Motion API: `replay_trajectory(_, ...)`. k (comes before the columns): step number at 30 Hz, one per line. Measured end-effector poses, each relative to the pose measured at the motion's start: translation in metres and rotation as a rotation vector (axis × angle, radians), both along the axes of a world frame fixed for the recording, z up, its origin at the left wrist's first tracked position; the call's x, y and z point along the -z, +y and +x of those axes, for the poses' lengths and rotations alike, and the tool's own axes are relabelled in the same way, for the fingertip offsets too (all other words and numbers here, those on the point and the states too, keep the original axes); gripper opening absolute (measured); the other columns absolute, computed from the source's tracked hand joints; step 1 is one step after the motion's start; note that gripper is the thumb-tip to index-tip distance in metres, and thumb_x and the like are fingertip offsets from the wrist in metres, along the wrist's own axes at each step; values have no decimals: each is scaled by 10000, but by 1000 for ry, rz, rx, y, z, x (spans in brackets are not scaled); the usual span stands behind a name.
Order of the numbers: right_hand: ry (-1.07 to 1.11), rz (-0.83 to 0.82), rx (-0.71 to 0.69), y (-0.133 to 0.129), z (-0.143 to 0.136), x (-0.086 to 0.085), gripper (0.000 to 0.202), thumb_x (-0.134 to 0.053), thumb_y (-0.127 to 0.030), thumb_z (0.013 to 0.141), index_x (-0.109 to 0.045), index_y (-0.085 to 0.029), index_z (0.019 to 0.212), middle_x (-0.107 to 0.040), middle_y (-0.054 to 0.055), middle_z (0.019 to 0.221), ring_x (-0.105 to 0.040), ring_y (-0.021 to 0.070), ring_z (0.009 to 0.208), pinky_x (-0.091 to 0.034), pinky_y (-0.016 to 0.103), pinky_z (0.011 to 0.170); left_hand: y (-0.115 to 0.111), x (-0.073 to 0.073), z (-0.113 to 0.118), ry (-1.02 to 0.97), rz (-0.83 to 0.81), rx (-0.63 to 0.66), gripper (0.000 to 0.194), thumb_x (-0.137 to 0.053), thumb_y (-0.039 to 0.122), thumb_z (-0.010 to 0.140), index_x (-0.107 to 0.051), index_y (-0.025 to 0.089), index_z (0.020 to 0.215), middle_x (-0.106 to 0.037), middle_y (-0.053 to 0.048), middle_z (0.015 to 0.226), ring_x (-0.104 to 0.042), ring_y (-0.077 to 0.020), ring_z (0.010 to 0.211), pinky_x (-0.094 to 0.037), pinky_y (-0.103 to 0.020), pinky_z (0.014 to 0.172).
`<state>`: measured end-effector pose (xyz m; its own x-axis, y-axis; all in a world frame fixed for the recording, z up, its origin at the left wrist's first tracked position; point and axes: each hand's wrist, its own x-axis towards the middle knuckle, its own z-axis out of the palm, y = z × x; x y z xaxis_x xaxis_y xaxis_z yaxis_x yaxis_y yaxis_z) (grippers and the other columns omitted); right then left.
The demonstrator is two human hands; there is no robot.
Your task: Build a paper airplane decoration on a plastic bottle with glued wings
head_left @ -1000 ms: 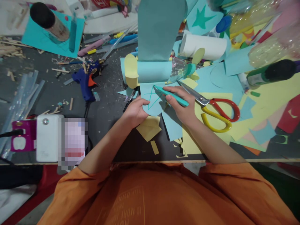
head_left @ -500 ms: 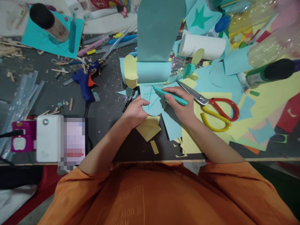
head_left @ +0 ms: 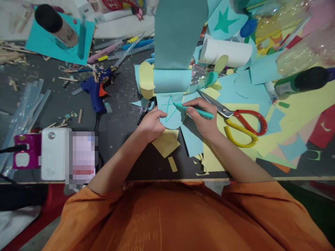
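My right hand [head_left: 202, 116] grips a teal marker [head_left: 200, 112], its tip on the star outline drawn in green on a rounded light-blue paper flap [head_left: 174, 122]. My left hand [head_left: 152, 124] pinches the flap's left edge, thumb on top and fingers underneath. The flap hangs off a plastic bottle [head_left: 200, 77] wrapped in a light-blue paper band [head_left: 171, 81], with its green cap pointing right. A yellow rounded paper piece [head_left: 146, 75] sits at the bottle's left end. A larger blue-grey paper flap [head_left: 180, 35] extends from the far side.
Scissors [head_left: 230, 113] with red and yellow handles lie right of my right hand. A blue glue gun [head_left: 91, 90] rests at left, near power banks [head_left: 55, 153]. Paper scraps, a white roll [head_left: 225, 52] and a dark-capped bottle [head_left: 300, 82] crowd the right side.
The marker tip has moved slightly right and down along the star outline, and my right hand has shifted a little with it. My left hand stays on the flap.
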<state>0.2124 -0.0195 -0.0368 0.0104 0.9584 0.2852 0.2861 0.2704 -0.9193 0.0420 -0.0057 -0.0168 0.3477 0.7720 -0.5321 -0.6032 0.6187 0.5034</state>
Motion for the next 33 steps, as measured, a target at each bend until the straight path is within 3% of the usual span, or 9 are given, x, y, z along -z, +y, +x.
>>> replay_trajectory(6, -11, -29, -1, 1, 0, -3, 145, -593, -242, 835, -697, -263, 736, -689, 1, 709, -637, 206, 710, -517, 411, 708, 1, -2, 2, 20, -35, -18, 677, -425, -54, 712, -538, 172, 1340, -683, -94, 1327, -504, -281, 1409, -349, -519, 1203)
replay_trajectory(14, 29, -21, 25, 2, -1, -5, 184, -565, -184, 779, -688, -252, 659, -656, -9, 636, -595, 184, 644, -480, 379, 641, 0, -4, 2, -32, -66, -43, 742, -403, -68, 720, -480, 188, 1412, -649, -70, 1397, -521, -264, 1399, -356, -492, 1205)
replay_trajectory(33, -24, -4, 21, 1, 1, -2, 220, -492, -201, 798, -549, -265, 596, -616, -6, 590, -574, 202, 605, -499, 441, 707, -1, 3, -1, -15, 38, 6, 753, -448, -30, 708, -483, 198, 1424, -620, -73, 1429, -461, -289, 1445, -320, -532, 1226)
